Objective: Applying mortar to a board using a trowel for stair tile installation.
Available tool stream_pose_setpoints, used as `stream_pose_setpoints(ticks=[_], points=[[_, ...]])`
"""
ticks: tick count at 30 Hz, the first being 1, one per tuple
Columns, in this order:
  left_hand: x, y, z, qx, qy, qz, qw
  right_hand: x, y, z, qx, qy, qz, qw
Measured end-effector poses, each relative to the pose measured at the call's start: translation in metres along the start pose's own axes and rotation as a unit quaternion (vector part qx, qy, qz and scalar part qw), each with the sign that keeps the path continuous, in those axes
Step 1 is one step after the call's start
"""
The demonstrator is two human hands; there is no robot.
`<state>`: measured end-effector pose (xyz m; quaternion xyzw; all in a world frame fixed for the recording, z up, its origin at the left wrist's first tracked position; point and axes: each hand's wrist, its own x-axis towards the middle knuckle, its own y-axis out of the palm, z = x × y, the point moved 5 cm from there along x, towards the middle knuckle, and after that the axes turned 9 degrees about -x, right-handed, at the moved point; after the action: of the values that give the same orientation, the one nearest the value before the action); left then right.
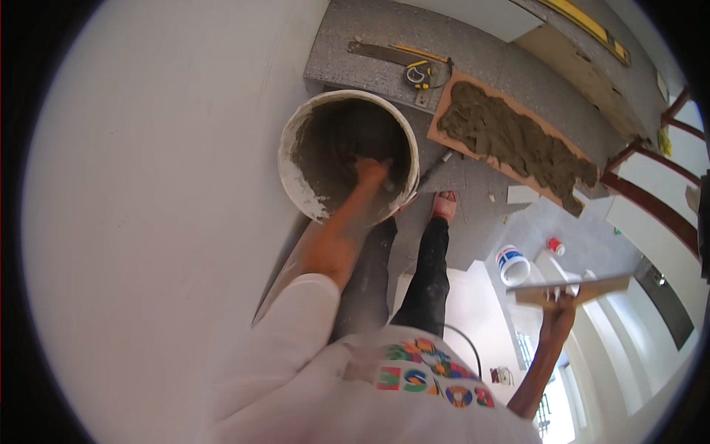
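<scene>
My left hand (371, 172) reaches deep into a large white bucket (293, 174) whose inside is coated with grey mortar. Its fingers look closed, but blur and shadow hide what they grip. Out to the right, my right hand (560, 309) is wrapped round the handle of a flat, long-bladed trowel (603, 287), seen almost edge-on. Beyond the bucket, to its right, lies an orange-brown tile (441, 133) with a thick, rough layer of grey mortar (510, 133) on it.
A tape measure (417, 75), a pencil (418, 52) and a flat metal tool (377, 51) lie on the grey speckled step (336, 44). A yellow level (584, 26) is at the far right. A small white-and-blue bucket (513, 266) and brown chair (651, 200) stand to the right; a white wall (163, 185) bounds the left.
</scene>
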<state>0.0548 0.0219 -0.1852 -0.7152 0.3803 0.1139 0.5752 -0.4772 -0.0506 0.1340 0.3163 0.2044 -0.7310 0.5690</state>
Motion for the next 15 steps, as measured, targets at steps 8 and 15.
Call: stream_pose_setpoints(ticks=[8, 15], points=[[-0.071, -0.066, -0.069, 0.094, 0.028, 0.193, 0.976, -0.043, -0.06, -0.038, -0.02, 0.012, -0.082, 0.996], [-0.055, -0.076, -0.111, 0.103, 0.205, 0.131, 0.965, -0.016, 0.005, -0.063, 0.025, 0.107, -0.022, 0.994]])
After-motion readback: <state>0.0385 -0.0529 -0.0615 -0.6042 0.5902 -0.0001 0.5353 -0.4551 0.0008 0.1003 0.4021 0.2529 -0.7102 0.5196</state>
